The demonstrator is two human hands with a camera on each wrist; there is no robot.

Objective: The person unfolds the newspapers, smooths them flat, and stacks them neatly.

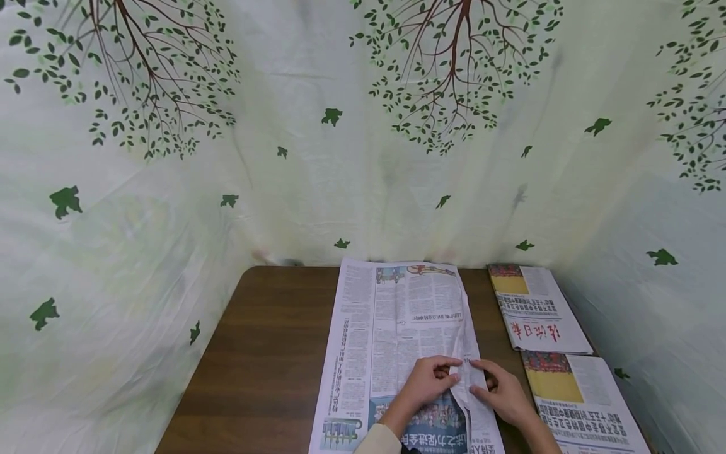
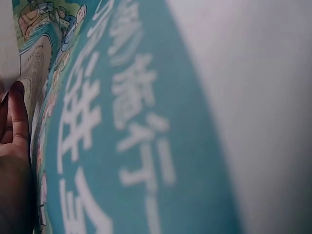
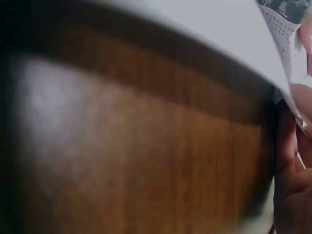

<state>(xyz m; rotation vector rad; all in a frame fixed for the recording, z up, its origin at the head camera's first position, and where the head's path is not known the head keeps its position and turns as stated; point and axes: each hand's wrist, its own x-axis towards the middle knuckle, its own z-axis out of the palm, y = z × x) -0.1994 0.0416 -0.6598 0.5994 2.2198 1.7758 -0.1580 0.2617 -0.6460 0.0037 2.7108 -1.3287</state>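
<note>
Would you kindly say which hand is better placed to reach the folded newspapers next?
Probably the right hand: it is nearer the folded newspapers, while the left hand is farther off, over the spread newspaper.

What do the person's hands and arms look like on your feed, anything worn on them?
Both are bare, without gloves. The left hand has a cream sleeve ending around the forearm, with a small dark patch beside it, too cropped to identify. The right hand shows no sleeve before the frame edge.
</note>
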